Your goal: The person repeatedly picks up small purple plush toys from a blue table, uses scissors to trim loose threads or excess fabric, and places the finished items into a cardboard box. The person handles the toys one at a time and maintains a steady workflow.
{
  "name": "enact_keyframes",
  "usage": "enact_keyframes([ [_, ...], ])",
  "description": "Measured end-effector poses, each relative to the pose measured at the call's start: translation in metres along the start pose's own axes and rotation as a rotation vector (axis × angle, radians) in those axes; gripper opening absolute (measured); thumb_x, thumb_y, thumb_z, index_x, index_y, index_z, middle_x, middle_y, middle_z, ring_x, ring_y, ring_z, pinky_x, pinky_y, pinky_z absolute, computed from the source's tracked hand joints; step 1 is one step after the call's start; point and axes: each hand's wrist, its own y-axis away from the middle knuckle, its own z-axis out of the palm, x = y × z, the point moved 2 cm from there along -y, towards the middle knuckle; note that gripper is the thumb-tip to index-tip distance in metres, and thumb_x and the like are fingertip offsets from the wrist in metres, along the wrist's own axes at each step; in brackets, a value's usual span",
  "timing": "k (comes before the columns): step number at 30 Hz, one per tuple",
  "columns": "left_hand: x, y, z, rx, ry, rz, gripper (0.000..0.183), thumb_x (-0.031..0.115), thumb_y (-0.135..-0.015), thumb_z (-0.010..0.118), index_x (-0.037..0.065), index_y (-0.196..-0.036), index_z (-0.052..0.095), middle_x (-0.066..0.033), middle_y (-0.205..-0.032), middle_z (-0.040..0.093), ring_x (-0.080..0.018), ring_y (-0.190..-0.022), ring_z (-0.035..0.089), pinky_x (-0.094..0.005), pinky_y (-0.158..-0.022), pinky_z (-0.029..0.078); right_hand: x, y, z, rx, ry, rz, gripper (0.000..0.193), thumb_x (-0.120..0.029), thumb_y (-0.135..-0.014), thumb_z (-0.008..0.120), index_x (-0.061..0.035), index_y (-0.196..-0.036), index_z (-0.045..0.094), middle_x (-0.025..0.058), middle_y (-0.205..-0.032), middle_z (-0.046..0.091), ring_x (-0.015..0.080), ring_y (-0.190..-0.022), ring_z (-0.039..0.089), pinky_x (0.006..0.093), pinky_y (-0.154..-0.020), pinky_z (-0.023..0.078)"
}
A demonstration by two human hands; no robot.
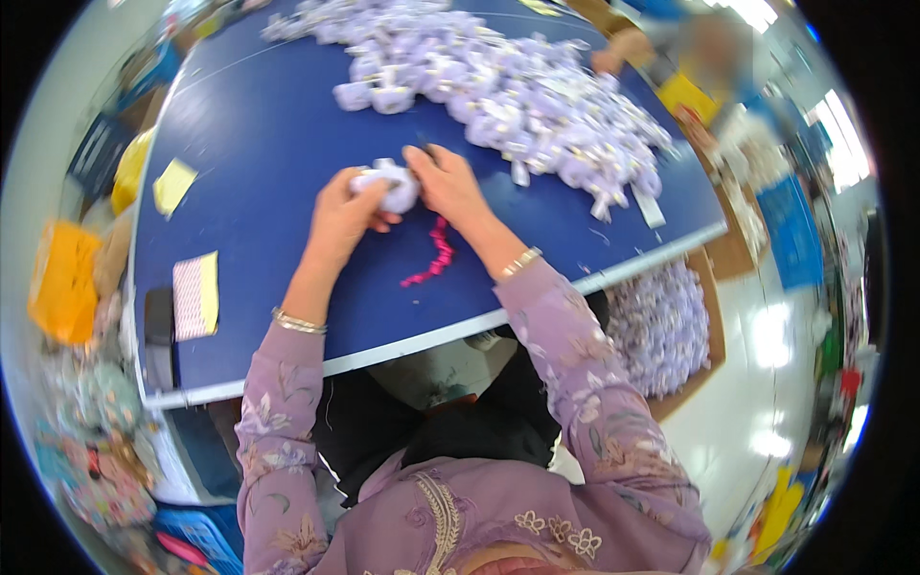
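Lavender and fluffy — a small toy (401, 196) over the middle of a dark blue table (259, 182), held in the left hand (340, 208). Fingers of that hand curled in around the toy, thumb laid across the front. Right hand (448, 184) just beside, at the toy's right edge, fingers bent nearly together; a slim dark thing (427, 150) at the tips, too blurred to tell whether gripped. Below that hand, a curly bright pink ribbon (442, 254) on the table. Farther back, a wide heap of lavender toys (498, 86), with another person's hand (621, 50) near the far right corner. At the left, a yellow paper (173, 187), a patterned pad (195, 297) and a black case (158, 316). Low on the right, beside the table — a cardboard box (716, 331) full of more lavender toys.
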Motion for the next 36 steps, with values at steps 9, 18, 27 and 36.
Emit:
enact_keyframes([
  [9, 0.105, 0.050, 0.188, -0.621, 0.017, 0.468, 0.055, 0.017, -0.083, 0.072, 0.004, -0.130, 0.045, -0.0146, -0.143, 0.037, -0.0240, -0.122, 0.049, -0.0363, -0.089, 0.048, 0.005, -0.010, -0.023, 0.077, -0.239, 0.083, 0.023, -0.025, -0.093, 0.057, -0.0043, -0.084, 0.059, 0.0033, -0.074, 0.060, 0.0098, -0.060, 0.052, 0.0254, -0.051, 0.041],
  [18, 0.112, 0.205, 0.291, -1.491, 0.520, 0.465, 0.023, 0.020, -0.081, 0.071, 0.006, -0.099, 0.066, -0.0092, -0.105, 0.059, -0.0262, -0.101, 0.050, -0.0372, -0.092, 0.039, 0.003, -0.009, -0.019, 0.061, -0.228, -0.085, 0.027, -0.023, -0.089, 0.059, 0.0006, -0.076, 0.060, 0.0066, -0.064, 0.062, 0.0132, -0.054, 0.056, 0.0305, -0.052, 0.046],
  [27, 0.102, 0.190, 0.322, -1.666, 0.482, 0.376, 0.014, 0.018, -0.083, 0.065, 0.004, -0.081, 0.067, -0.0037, -0.086, 0.063, -0.0211, -0.092, 0.050, -0.0338, -0.081, 0.041, 0.024, -0.028, -0.017, 0.195, 0.085, -0.283, 0.033, -0.036, -0.090, 0.061, -0.0056, -0.082, 0.069, 0.0067, -0.071, 0.068, 0.0217, -0.067, 0.064, 0.0360, -0.067, 0.050],
  [36, 0.095, 0.180, 0.325, -1.858, 0.366, 0.330, 0.019, 0.020, -0.084, 0.064, 0.005, -0.093, 0.071, -0.0056, -0.095, 0.065, -0.0226, -0.096, 0.052, -0.0354, -0.083, 0.042, 0.029, -0.030, -0.015, 0.188, 0.151, -0.246, 0.031, -0.036, -0.088, 0.062, -0.0059, -0.084, 0.069, 0.0069, -0.073, 0.070, 0.0218, -0.068, 0.066, 0.0361, -0.068, 0.051],
])
